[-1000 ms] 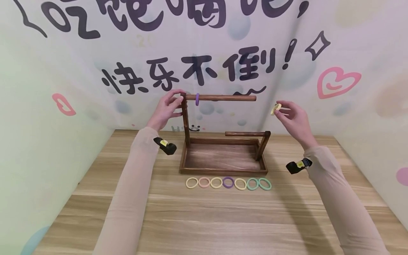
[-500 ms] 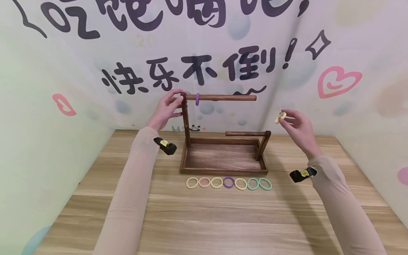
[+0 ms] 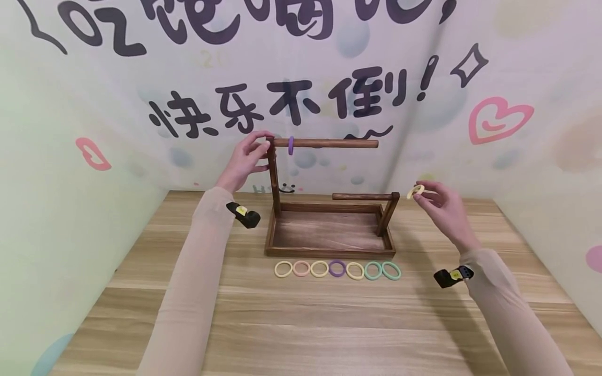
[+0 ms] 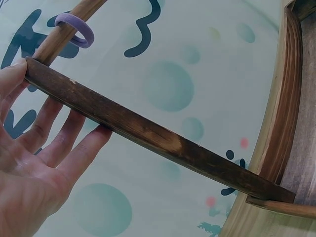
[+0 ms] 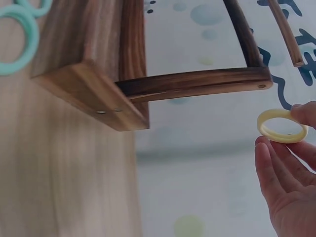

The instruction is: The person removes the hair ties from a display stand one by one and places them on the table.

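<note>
Left hand (image 3: 244, 162): set against the top of the tall upright post of the dark-stained wooden rack with tray base (image 3: 329, 245). The thumb lies over the post's top end and the fingers (image 4: 74, 143) lie straight along its far side, touching the wood; they are extended, not wrapped round it.

Right hand (image 3: 442, 206): raised above the light wood-grain worktop (image 3: 301, 324), to the right of the rack and clear of it. Its fingers (image 5: 276, 168) and thumb pinch a pale yellow elastic hair ring (image 3: 415, 191) at the rim. The ring is in the air, near the short right-hand post and about level with the lower horizontal rod (image 3: 359, 197), touching neither.

Upper horizontal rod (image 3: 329, 143): carries one purple hair ring (image 3: 291, 145), threaded on close to the tall post.

Worktop, just in front of the tray: a straight row of seven hair rings (image 3: 337, 269) lying flat, side by side. From left to right: pale yellow, pink, pale yellow, purple, pale yellow, mint green, mint green.

Both forearms wear beige sleeves, each with a small black device strapped at the wrist.

Backdrop: a pastel printed wall sheet with dark characters and a pink heart (image 3: 498, 120).
</note>
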`<state>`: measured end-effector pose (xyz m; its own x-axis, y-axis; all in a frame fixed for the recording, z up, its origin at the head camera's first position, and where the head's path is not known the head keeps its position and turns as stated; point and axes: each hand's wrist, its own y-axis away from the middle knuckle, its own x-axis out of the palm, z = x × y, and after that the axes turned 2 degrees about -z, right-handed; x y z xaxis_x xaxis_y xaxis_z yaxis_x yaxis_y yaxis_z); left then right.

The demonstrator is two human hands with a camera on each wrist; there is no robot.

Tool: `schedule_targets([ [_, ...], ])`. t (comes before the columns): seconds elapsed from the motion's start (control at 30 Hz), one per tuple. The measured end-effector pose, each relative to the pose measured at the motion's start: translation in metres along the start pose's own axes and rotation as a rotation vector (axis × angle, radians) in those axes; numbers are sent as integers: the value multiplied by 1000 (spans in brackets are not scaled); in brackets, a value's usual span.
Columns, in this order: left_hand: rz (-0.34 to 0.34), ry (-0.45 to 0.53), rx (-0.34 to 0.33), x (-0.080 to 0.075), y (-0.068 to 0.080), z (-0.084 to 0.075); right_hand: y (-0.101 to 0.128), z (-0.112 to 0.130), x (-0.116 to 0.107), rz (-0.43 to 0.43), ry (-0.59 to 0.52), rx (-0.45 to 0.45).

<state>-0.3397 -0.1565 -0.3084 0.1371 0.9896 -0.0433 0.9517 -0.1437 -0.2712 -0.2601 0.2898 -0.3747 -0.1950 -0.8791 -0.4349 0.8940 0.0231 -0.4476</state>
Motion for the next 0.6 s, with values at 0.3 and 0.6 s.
schedule_targets([
  [0.3, 12, -5, 4, 0, 1, -1, 19, -10, 0, 6, -30, -15],
  [0.6, 11, -5, 6, -1, 1, 1, 33, -19, -6, 39, -58, 14],
])
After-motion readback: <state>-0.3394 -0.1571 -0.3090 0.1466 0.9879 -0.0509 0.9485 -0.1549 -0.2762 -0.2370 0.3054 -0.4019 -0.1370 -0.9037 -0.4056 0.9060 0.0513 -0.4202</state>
